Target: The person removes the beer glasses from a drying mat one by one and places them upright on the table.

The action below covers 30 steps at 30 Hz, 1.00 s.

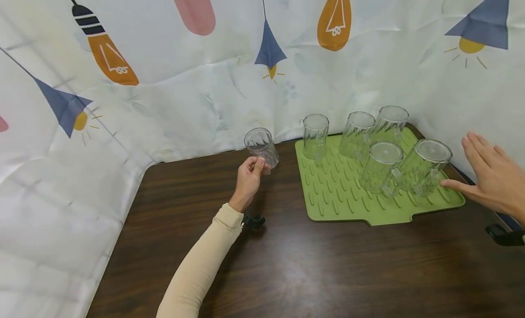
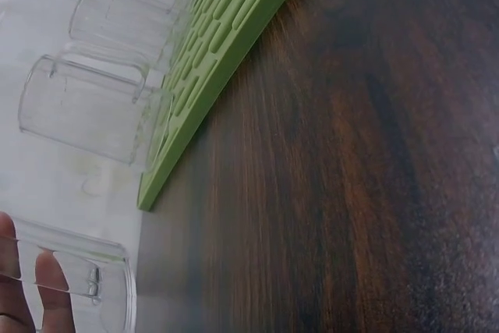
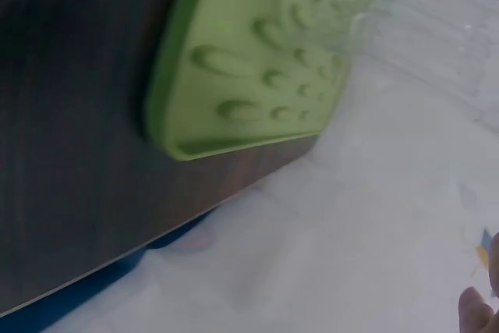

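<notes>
My left hand (image 1: 248, 179) pinches the handle of a clear glass mug (image 1: 261, 142), left of the green drying mat (image 1: 324, 207) near the back of the table. In the left wrist view this mug (image 2: 82, 243) shows at the lower left, with fingers (image 2: 53, 290) beside it. Whether its base touches the table I cannot tell. My right hand (image 1: 494, 174) is held with fingers straight and thumb spread, to the right of the mat. Nearest to it on the mat is a clear mug (image 1: 426, 165), and the hand holds nothing.
Several clear glass mugs stand on the ridged mat, among them one at its back left (image 1: 316, 135) and one at the front middle (image 1: 381, 167). A dark wooden table (image 1: 311, 268) lies beneath. A patterned white cloth (image 1: 184, 104) hangs behind.
</notes>
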{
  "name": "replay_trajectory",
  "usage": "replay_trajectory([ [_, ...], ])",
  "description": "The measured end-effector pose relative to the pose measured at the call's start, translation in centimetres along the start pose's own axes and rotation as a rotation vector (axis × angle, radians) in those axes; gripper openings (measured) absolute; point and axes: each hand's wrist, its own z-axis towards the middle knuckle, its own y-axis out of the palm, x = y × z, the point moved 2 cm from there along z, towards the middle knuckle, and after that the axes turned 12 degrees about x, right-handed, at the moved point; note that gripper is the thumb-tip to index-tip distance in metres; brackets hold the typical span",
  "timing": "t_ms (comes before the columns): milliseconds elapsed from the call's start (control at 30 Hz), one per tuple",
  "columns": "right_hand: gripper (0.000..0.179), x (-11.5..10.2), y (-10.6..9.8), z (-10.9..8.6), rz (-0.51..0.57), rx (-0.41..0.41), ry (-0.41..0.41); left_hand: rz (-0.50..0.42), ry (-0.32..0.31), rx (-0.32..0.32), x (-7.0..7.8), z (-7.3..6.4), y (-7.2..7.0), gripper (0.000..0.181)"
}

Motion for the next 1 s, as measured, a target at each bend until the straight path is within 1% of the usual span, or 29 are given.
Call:
replay_trajectory([
  [133, 0.118, 0.8, 1.0, -1.0, 0.002, -0.007, 0.010, -0.004, -0.006, -0.008, -0.2, 0.2, 0.2, 0.023],
  [233, 0.119, 1.4, 1.8, -1.9, -0.015, -0.002, -0.021, 0.001, -0.012, -0.012, -0.5, 0.4, 0.4, 0.026],
  [333, 0.119, 1.8, 2.8, -2.8, -0.043, -0.035, -0.035, 0.012, -0.016, -0.013, -0.8, 0.5, 0.5, 0.026],
  [400, 0.119, 1.9, 3.5, -3.3, -0.055, -0.075, -0.037, 0.016, -0.020, -0.013, -1.0, 0.5, 0.5, 0.026],
  [633, 0.113, 1.7, 5.5, -4.5, -0.032, -0.244, 0.009, 0.015, -0.034, -0.019, -1.3, 0.6, 0.7, 0.023],
  [733, 0.111, 1.7, 6.1, -4.5, -0.028, -0.312, 0.028, 0.015, -0.036, -0.022, -1.4, 0.6, 0.7, 0.021],
  [900, 0.110, 1.7, 6.6, -4.3, -0.047, -0.384, 0.022, 0.028, -0.045, -0.020, -1.5, 0.7, 0.8, 0.020],
  [1000, 0.111, 1.7, 6.8, -4.2, -0.046, -0.438, 0.036, 0.036, -0.047, -0.024, -1.5, 0.8, 1.0, 0.021],
])
